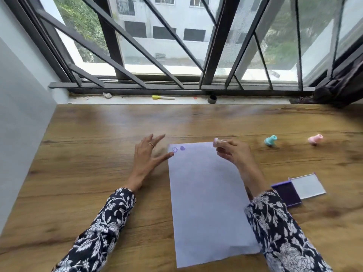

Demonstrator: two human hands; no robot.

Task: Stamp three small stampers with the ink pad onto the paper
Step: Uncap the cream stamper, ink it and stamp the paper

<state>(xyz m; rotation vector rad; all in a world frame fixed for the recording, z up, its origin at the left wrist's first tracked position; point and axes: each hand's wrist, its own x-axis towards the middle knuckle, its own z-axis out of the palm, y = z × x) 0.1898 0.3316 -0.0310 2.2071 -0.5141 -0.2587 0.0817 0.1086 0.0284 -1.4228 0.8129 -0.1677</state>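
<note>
Spanning the view, the desk [88,173] carries one sheet of paper [206,203] near its front edge, bearing two purple prints at its far left corner. The left hand [149,156] rests fingers spread, thumb tip touching the paper's left edge. The right hand [233,152] pinches a lilac stamper [216,141] above the paper's far edge. One open ink pad [288,195] sits right of the paper; a teal stamper [271,140] and a pink stamper [315,139] lie toward the right edge.
</note>
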